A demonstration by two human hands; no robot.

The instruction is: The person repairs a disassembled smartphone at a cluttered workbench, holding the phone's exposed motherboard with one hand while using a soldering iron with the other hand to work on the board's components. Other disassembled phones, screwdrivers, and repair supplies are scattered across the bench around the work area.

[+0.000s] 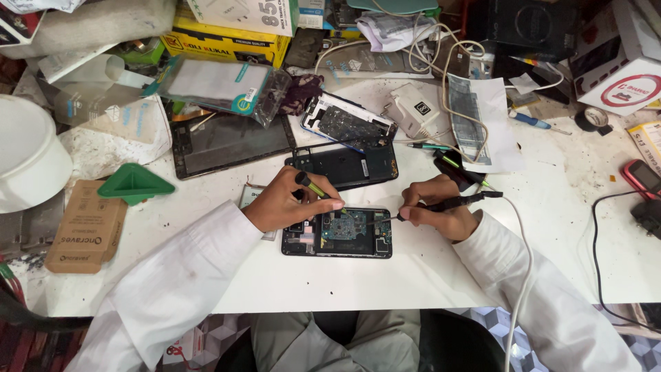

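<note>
An opened phone [358, 242] lies on the white table [413, 275] in front of me, its blue circuit board [342, 225] exposed. My left hand [286, 203] rests on the phone's left end and holds a thin green-handled tool [315, 188], tip down on the board. My right hand [435, 212] grips a black corded soldering iron [451, 202], its tip pointing left onto the board. A white cable [520, 255] runs from the iron off the near edge.
A black phone frame [351, 165] and another opened phone [348, 124] lie just behind. A dark tablet [231, 145], green triangular pick [134, 184], cardboard boxes [86, 227], white charger [413, 110], cables and packaging crowd the back and left. A red phone [644, 178] lies at the right.
</note>
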